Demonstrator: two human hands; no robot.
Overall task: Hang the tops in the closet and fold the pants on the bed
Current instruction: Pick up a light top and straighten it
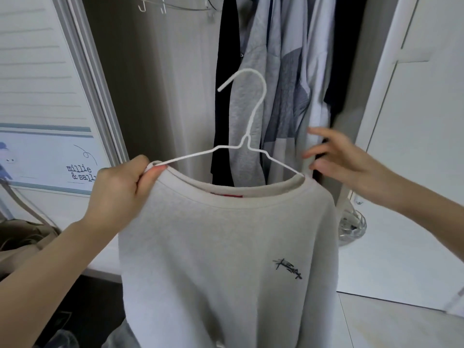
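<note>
A cream sweatshirt (226, 247) with a small dark chest logo hangs on a white wire hanger (251, 116), held up in front of the open closet. My left hand (120, 192) grips the sweatshirt's left shoulder together with the hanger's end. To the right, my right hand (344, 159) hovers open with spread fingers, just beyond the sweatshirt's right shoulder and apart from it. The hanger's hook points up and left, free of any rail.
Grey, black and pale tops (276, 84) hang inside the closet behind the hanger. Empty wire hangers (150, 3) show at the top. A white slatted door (37, 71) stands left, a white door (414, 121) right. A glass object (351, 227) sits low right.
</note>
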